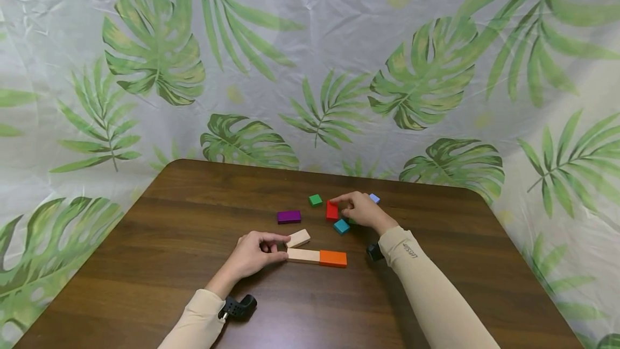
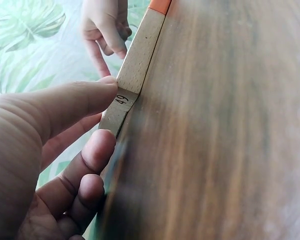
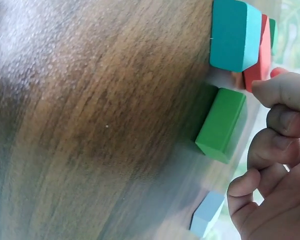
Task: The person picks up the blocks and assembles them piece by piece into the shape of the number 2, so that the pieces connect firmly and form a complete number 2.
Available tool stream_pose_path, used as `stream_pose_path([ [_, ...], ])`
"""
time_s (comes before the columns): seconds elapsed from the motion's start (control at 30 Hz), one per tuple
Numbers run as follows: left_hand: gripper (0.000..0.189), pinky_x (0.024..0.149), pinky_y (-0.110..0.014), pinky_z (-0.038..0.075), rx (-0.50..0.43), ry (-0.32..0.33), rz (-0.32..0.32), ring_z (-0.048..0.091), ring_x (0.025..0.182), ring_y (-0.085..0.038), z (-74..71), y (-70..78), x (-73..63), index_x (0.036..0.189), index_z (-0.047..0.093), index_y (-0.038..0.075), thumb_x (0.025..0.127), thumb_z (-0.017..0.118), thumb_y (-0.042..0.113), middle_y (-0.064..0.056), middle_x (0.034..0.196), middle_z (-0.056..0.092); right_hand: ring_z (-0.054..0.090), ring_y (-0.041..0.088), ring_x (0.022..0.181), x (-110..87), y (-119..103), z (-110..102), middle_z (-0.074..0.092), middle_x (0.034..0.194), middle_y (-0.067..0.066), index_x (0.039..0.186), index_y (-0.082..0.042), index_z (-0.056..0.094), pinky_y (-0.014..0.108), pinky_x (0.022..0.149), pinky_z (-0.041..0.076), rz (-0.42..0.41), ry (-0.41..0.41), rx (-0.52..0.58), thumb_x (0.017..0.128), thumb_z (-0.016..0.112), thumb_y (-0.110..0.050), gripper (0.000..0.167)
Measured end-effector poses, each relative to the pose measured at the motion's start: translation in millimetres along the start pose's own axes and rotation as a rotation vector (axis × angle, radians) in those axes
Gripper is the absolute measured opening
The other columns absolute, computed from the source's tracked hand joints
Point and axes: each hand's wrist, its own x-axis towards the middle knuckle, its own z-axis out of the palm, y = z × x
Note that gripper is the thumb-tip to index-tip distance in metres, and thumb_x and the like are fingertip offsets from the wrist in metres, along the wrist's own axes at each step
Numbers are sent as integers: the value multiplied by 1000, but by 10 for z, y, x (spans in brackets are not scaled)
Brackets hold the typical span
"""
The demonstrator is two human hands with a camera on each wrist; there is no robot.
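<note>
My left hand (image 1: 256,253) is at the left ends of two plain wooden blocks. Its thumb touches the end of the flat plain block (image 1: 303,255), and its index finger reaches the slanted plain block (image 1: 298,238) behind. The number 49 shows near that end in the left wrist view. An orange block (image 1: 333,259) lies end to end with the flat one. My right hand (image 1: 362,210) lays its index fingertip on the far end of a red block (image 1: 331,211), with the other fingers bent. A teal block (image 3: 232,35) and a green block (image 3: 221,125) lie beside it.
A purple block (image 1: 289,217) lies left of the red one, and a small green block (image 1: 315,200) sits behind. A light blue block (image 1: 374,198) lies partly behind my right hand. The brown table (image 1: 194,198) ends at a leaf-print curtain (image 1: 339,69).
</note>
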Motion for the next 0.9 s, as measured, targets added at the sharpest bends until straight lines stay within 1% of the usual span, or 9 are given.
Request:
stream_pose_path([
  [0.2,31,61,-19,40,-9,6,-2,52,65,-3,-2,7,-10,118,85,21,87,91,24,10,73,65,33,12,50,22,24,29,36,56,-5,143,-15,71,25,54,31,-5,1,-10,100,63,-1,46],
  [0.4,31,61,-19,39,-8,0,-10,51,65,-2,2,13,-8,117,84,22,87,90,24,11,72,64,36,12,50,37,28,45,37,57,-5,144,-14,70,24,54,32,-27,5,-10,100,64,-1,46],
  [0.63,31,61,-20,40,-6,3,0,51,65,-3,0,21,-7,117,85,21,87,91,25,11,72,64,38,13,51,46,31,66,41,58,-3,144,-15,70,25,54,33,3,8,6,100,70,-5,45],
  [0.9,31,61,-19,39,-8,-2,-12,51,65,-2,-2,19,-11,117,84,21,87,90,24,11,73,64,40,13,54,75,40,88,45,61,-2,140,-13,73,26,56,33,3,29,8,98,76,-7,43],
])
